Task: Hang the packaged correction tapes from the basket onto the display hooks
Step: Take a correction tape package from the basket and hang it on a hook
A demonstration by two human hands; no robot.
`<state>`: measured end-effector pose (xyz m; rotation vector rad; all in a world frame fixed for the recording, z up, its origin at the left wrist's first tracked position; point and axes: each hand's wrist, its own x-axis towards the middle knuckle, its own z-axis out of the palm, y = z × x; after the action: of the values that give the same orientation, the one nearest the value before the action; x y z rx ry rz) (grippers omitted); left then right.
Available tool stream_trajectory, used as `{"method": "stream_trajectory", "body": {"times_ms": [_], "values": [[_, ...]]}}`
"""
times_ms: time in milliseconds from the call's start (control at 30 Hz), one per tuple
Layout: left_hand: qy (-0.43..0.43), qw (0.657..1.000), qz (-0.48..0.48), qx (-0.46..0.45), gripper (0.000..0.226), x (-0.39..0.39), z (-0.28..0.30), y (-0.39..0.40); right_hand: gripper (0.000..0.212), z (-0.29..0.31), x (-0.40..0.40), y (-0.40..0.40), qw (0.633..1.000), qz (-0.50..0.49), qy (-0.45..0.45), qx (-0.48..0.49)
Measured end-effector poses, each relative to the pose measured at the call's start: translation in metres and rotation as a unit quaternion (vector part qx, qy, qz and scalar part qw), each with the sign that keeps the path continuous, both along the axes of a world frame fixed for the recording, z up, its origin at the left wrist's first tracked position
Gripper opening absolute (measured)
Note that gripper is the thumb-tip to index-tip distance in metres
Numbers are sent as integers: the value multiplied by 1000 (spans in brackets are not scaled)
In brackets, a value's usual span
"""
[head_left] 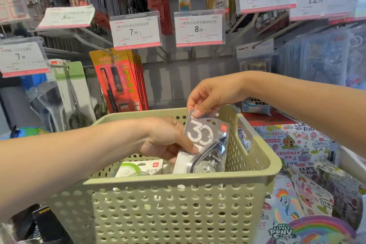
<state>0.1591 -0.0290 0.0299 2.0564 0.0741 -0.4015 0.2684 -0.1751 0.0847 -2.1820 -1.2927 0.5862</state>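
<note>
Correction tape pack point(204, 136) above basket point(178, 204), below price tags point(199, 28).

Silver "30" correction tape pack point(204, 140) upright inside green perforated basket point(178, 204), green-wheeled pack point(138, 168) lying flat on basket floor, display hooks point(93, 37) above

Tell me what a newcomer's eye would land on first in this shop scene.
First, the two bare hands over the perforated olive-green plastic basket at centre: the right hand pinches the top of a silver carded correction tape pack marked 30, and the left hand grips its side. Next, the white price tags above it.
</note>
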Motion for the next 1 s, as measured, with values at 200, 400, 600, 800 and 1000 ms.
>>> {"method": "stream_trajectory", "body": {"times_ms": [200,400,600,800,1000], "values": [[-40,999,25,24,17,-9,10,16,24,-1,-1,8,998,-28,53,37],[-58,996,49,48,13,-17,22,41,28,-12,-3,14,994,-51,-45,-86],[-53,994,74,65,12,-25,26,57,20,-29,2,25,979,-44,-60,-191],[-63,993,87,49,14,-30,27,69,49,-54,4,37,949,-36,-103,-297],[-88,990,114,2,16,-34,24,72,22,-57,6,36,939,-17,-133,-317]]}}
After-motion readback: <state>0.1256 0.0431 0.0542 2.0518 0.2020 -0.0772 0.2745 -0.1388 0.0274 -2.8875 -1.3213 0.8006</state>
